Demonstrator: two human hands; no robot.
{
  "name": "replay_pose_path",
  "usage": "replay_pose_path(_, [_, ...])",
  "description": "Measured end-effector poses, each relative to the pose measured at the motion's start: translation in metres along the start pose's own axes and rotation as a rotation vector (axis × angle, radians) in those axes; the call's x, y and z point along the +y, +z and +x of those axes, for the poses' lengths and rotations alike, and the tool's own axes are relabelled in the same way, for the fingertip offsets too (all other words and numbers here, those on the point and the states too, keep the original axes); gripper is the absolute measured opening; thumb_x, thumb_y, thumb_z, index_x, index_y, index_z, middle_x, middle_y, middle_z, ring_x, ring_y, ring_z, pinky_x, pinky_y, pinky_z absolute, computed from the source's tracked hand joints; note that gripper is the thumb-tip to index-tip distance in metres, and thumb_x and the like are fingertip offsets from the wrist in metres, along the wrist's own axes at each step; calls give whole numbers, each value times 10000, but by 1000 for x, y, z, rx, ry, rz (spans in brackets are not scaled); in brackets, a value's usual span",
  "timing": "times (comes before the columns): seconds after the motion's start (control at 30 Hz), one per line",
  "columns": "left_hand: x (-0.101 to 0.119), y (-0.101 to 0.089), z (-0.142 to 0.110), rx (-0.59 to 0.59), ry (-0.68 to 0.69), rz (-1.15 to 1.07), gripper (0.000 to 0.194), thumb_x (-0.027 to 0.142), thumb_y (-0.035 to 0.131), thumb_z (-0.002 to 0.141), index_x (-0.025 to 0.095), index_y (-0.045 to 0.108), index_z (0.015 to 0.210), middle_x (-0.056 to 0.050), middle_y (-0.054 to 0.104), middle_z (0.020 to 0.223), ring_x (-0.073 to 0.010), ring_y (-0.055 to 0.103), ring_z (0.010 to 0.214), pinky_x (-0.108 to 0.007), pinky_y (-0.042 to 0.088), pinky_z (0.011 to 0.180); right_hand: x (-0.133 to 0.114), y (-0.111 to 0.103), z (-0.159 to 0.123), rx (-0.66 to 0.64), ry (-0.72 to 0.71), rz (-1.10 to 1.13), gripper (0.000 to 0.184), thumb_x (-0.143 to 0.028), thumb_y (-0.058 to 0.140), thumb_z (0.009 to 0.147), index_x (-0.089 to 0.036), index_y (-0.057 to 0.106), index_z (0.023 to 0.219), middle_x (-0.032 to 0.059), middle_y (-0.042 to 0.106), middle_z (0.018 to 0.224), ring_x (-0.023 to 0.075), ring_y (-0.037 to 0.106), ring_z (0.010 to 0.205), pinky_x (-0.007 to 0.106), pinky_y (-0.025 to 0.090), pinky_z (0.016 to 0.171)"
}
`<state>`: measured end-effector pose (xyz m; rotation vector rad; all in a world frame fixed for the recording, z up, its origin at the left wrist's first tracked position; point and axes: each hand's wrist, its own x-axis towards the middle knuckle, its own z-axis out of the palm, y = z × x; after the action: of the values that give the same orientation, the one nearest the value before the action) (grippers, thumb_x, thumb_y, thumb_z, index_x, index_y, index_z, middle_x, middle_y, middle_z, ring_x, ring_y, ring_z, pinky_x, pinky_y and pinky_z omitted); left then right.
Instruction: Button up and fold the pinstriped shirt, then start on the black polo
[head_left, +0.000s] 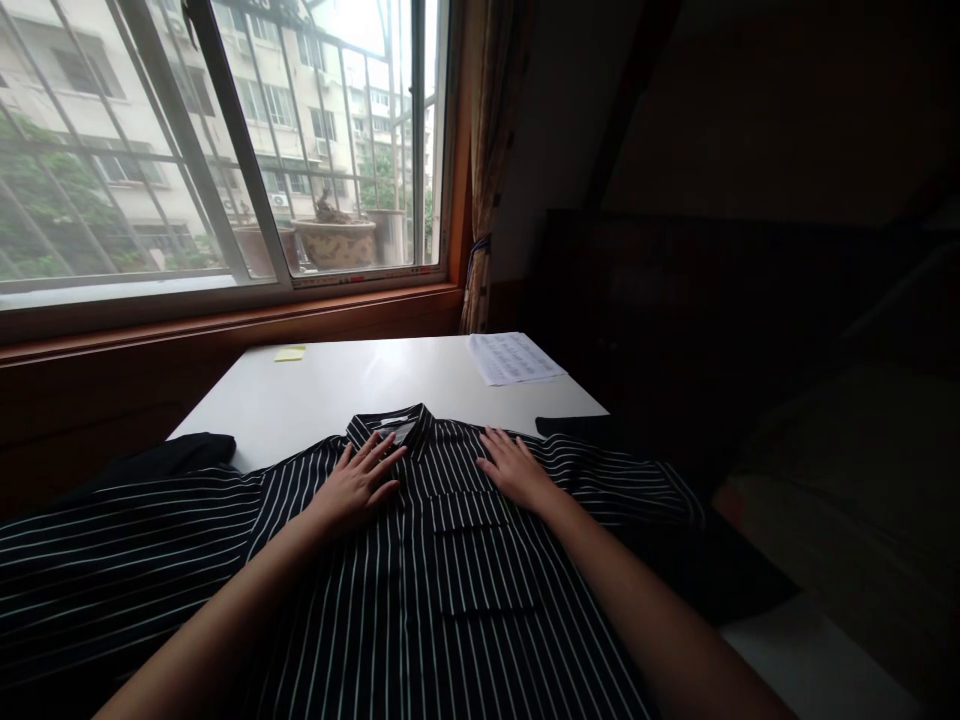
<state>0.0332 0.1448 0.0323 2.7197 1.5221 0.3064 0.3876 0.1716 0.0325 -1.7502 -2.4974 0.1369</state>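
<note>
Shirt (472, 570): soft, light, we judge
Best hold: shoulders (300, 470), toward desk's (360, 370) far edge
Left hand (349, 495), right hand (521, 475): fingers (386, 464) open, flat

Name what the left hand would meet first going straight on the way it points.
The left hand would likely meet the collar first, though depth there is hard to judge.

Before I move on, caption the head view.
Left hand and right hand spread on a striped shirt over a white table.
</note>
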Motion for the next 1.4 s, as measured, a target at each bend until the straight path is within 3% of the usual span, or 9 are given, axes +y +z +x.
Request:
replay_pose_path(0.17, [-48, -9, -29, -75, -270, 39, 574, 566, 250, 1020, 380, 186, 1559, 26, 122, 1649, -290, 91, 1529, -605, 142, 1195, 30, 0, -6, 5, 64, -21, 664, -556, 186, 1015, -203, 255, 1573, 41, 156, 1657, 221, 129, 1526, 459, 115, 1222])
replay_pose_path(0.37, [-77, -11, -40, -111, -394, 68, 594, 566, 278, 1008, 359, 206, 1560, -7, 106, 1653, -316, 95, 1527, -629, 123, 1180, 32, 1, -2, 16, 93, -39, 645, -534, 233, 1009, -206, 296, 1560, 43, 174, 1654, 237, 161, 1519, 468, 130, 1216])
replay_pose_path(0.57, [-58, -24, -27, -15, -380, 67, 606, 537, 380, 983, 307, 317, 1540, -71, 217, 1638, -392, 135, 1506, -707, 123, 1144, -3, -11, 11, 76, 44, -34, 621, -455, 271, 1013, -109, 369, 1520, 113, 225, 1637, 275, 170, 1512, 492, 96, 1215])
replay_pose_path(0.67, [-31, -24, -21, 50, -259, 45, 479, 445, 401, 991, 278, 527, 1422, -73, 498, 1485, -309, 372, 1418, -538, 214, 1204, -40, -9, 20, 79, -53, -11, 622, -480, 282, 1014, -139, 361, 1528, 77, 224, 1642, 226, 153, 1518, 432, 87, 1226])
replay_pose_path(0.73, [-17, -19, -17, 38, -227, 27, 440, 441, 393, 995, 285, 596, 1353, -56, 576, 1408, -265, 455, 1358, -439, 311, 1180, -66, -2, 26, 63, -106, 9, 641, -530, 292, 1006, -160, 375, 1523, 62, 235, 1639, 213, 161, 1517, 413, 101, 1227])
replay_pose_path(0.9, [-16, -2, -11, -8, -286, 19, 524, 522, 391, 987, 279, 495, 1440, -56, 364, 1583, -299, 268, 1483, -547, 175, 1209, -101, 14, 39, 40, -120, 47, 708, -587, 255, 999, -132, 351, 1534, 94, 248, 1632, 238, 174, 1515, 434, 125, 1222])
replay_pose_path(1.1, [-55, -2, -7, -78, -383, 4, 623, 610, 284, 990, 304, 331, 1531, -38, 147, 1650, -292, 115, 1527, -591, 109, 1195, -86, 16, 45, 43, -63, 56, 715, -589, 234, 1001, -142, 297, 1557, 92, 213, 1642, 234, 134, 1524, 439, 64, 1228])
replay_pose_path(1.27, [-75, -4, -9, -80, -457, 15, 655, 615, 252, 989, 305, 222, 1565, -63, 143, 1649, -310, 112, 1526, -630, 120, 1177, -76, 15, 44, 39, -44, 52, 709, -595, 221, 999, -171, 279, 1565, 62, 178, 1652, 218, 124, 1525, 431, 57, 1228])
replay_pose_path(1.4, [-77, -4, -15, -39, -460, 36, 624, 571, 271, 999, 287, 267, 1555, -75, 192, 1643, -323, 147, 1518, -639, 156, 1167, -75, 15, 43, 36, -34, 53, 704, -590, 232, 997, -176, 283, 1564, 57, 190, 1650, 220, 131, 1524, 435, 67, 1227])
